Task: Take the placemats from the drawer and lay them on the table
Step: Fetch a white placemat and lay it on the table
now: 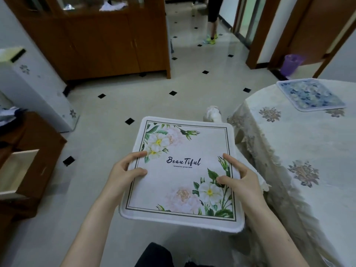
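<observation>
I hold a white square placemat (183, 170) flat in the air over the floor; it has white flowers and the word "Beautiful" printed on it. My left hand (125, 172) grips its left edge, thumb and forefinger on top. My right hand (238, 178) grips its right edge the same way. A second placemat (310, 95), blue patterned, lies on the table (308, 151) at the right, which is covered with a cream floral cloth. The open drawer (17, 170) of a brown cabinet is at the left edge, and what I can see of its inside is bare.
A large brown cabinet (100, 39) stands at the back left, with a white appliance (34, 89) beside it. A purple bin (291, 63) sits by the doorway. Another person's legs (212, 22) are in the hallway. A white object (212, 113) lies on the tiled floor beyond the mat.
</observation>
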`<state>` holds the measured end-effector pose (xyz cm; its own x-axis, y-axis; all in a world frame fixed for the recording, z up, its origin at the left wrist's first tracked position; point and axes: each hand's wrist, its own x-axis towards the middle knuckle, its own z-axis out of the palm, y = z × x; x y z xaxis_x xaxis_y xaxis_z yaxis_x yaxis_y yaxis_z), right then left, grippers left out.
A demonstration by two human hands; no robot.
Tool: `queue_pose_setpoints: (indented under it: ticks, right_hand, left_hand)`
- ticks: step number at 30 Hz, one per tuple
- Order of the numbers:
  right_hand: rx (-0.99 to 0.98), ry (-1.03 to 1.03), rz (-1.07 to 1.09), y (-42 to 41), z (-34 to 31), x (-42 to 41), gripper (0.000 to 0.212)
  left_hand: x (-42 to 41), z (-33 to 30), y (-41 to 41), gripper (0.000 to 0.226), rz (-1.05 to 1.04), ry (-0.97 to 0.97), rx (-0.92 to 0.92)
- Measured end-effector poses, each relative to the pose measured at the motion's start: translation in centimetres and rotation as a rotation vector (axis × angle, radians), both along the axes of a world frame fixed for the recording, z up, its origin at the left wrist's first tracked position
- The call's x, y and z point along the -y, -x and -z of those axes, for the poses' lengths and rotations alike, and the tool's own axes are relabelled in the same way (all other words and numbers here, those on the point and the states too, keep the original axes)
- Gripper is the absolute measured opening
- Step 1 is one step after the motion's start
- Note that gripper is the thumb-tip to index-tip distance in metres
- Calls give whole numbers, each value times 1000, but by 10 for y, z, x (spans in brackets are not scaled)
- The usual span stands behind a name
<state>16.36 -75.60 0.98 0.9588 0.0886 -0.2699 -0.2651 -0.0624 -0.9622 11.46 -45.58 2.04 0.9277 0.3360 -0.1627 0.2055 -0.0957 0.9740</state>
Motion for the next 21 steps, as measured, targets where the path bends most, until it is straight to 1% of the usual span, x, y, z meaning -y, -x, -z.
queue_pose_setpoints:
  ticks: [8,10,13,18,21]
  right_hand:
    - [-4,-14,267,-69,12,-21,64]
    - [5,-16,364,-88,12,-29,63]
    - [3,-40,507,-111,6,-40,62]
    - [-2,-56,726,-141,4,-49,61]
    - [-9,-15,847,-150,8,-47,62]
  left_hand:
    - [-23,13,-152,47,254,51,-19]
    - [-26,13,-196,47,352,82,-16]
    - [-29,8,-262,47,498,77,-19]
    - [-14,-4,-351,49,718,40,-43]
    - [12,-2,-389,49,828,47,-58]
